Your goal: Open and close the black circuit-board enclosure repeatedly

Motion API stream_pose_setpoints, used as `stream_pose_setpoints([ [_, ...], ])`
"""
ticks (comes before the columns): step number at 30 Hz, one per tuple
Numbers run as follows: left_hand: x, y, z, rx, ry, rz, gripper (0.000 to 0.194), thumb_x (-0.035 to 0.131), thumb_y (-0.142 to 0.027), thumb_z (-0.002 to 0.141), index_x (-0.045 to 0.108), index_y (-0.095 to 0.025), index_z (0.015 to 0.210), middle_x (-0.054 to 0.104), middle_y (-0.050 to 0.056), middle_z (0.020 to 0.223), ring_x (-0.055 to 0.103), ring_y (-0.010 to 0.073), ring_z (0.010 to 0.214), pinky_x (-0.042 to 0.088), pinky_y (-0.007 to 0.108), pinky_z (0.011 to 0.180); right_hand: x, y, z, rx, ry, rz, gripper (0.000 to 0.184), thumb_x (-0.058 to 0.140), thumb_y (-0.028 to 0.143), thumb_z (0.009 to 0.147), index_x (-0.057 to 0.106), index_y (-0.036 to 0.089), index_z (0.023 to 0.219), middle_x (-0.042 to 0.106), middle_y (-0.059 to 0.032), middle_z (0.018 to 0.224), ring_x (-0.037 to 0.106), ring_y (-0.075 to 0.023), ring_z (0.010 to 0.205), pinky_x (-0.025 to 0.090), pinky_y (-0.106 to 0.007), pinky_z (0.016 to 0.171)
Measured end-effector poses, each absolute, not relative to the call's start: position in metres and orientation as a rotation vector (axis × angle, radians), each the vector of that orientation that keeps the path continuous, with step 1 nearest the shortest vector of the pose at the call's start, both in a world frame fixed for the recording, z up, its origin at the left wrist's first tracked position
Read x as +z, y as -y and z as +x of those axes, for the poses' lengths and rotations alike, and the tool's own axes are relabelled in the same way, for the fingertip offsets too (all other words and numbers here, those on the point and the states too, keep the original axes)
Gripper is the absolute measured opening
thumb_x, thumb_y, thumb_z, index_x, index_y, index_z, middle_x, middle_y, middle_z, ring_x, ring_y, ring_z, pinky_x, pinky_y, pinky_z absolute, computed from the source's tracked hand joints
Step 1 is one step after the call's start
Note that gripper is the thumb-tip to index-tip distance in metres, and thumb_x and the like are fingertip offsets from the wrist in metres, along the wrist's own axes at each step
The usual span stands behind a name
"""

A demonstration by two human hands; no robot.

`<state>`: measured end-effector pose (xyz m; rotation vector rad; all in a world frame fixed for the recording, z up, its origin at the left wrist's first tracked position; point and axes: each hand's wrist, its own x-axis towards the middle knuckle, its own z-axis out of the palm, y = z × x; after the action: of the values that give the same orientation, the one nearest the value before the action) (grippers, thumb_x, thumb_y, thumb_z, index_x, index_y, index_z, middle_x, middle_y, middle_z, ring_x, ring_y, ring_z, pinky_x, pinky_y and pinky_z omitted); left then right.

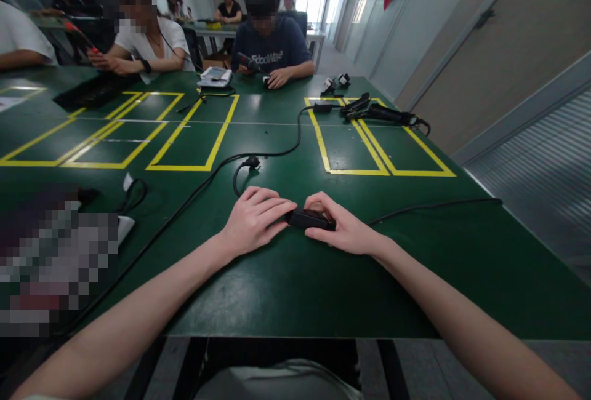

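Note:
A black power adapter (pixel 310 220), a small oblong block, is between my two hands just above or on the green table. My right hand (pixel 344 224) grips its right end, with fingers over the top and thumb along the near side. At its left end, the fingertips and thumb of my left hand (pixel 256 218) are closed about it. A black cord (pixel 434 205) runs off to the right from behind my right hand. Beyond my left hand lies a black plug (pixel 252 162) whose short cord passes behind that hand.
The green table (pixel 295 301) bears yellow tape outlines (pixel 184 168). A long black cable (pixel 221 163) crosses it to black hair-iron-like tools (pixel 378 111) at the far right. Pixelated items (pixel 60 264) lie at left. Opposite, a person (pixel 272 43) handles small parts; others sit beyond.

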<state>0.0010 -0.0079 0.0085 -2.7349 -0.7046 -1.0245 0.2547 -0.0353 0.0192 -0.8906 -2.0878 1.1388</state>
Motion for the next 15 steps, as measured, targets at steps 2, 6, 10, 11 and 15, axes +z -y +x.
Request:
stream_pose_setpoints([
  [2, 0.01, 0.009, 0.002, -1.038, 0.718, -2.716, 0.025, 0.059, -0.028, 0.105, 0.068, -0.021, 0.128, 0.079, 0.008, 0.119, 0.069, 0.0238, 0.111, 0.049, 0.042, 0.098, 0.019, 0.034, 0.256, 1.016, 2.102, -0.913, 0.029, 0.065, 0.041, 0.096, 0.047, 0.025, 0.112, 0.065, -0.0036, 0.102, 0.065, -0.019, 0.087, 0.053, -0.03, 0.074],
  [6, 0.014, 0.007, -0.002, -1.091, 0.826, -2.588, 0.043, 0.062, -0.022, 0.101, 0.058, -0.025, 0.143, 0.067, 0.01, 0.144, 0.06, 0.0283, 0.133, 0.044, 0.05, 0.112, 0.02, 0.027, 0.273, 0.513, 2.153, -1.085, 0.029, 0.067, 0.041, 0.093, 0.054, 0.025, 0.113, 0.066, -0.0038, 0.096, 0.062, -0.0196, 0.072, 0.049, -0.031, 0.068],
  [10, 0.012, 0.0, -0.011, -1.141, 0.919, -2.533, 0.051, 0.063, -0.02, 0.098, 0.054, -0.025, 0.148, 0.061, 0.012, 0.15, 0.054, 0.0311, 0.141, 0.042, 0.053, 0.115, 0.026, 0.016, 0.301, 0.094, 1.878, -1.243, 0.033, 0.068, 0.044, 0.088, 0.055, 0.024, 0.111, 0.064, -0.003, 0.088, 0.058, -0.0192, 0.064, 0.043, -0.03, 0.057],
  [11, 0.011, -0.002, -0.012, -1.137, 0.931, -2.545, 0.049, 0.062, -0.02, 0.098, 0.055, -0.025, 0.147, 0.062, 0.012, 0.149, 0.055, 0.031, 0.14, 0.043, 0.053, 0.115, 0.029, 0.013, 0.308, 0.027, 1.782, -1.252, 0.034, 0.068, 0.044, 0.086, 0.055, 0.024, 0.11, 0.063, -0.0029, 0.089, 0.058, -0.0194, 0.066, 0.043, -0.03, 0.057],
  [15, 0.004, -0.004, -0.011, -1.105, 0.932, -2.63, 0.037, 0.059, -0.021, 0.1, 0.063, -0.021, 0.137, 0.066, 0.013, 0.143, 0.059, 0.0293, 0.134, 0.046, 0.052, 0.112, 0.048, 0.001, 0.341, -0.127, 1.437, -1.237, 0.039, 0.071, 0.042, 0.076, 0.051, 0.024, 0.105, 0.06, -0.0019, 0.089, 0.063, -0.0205, 0.075, 0.044, -0.029, 0.059],
])
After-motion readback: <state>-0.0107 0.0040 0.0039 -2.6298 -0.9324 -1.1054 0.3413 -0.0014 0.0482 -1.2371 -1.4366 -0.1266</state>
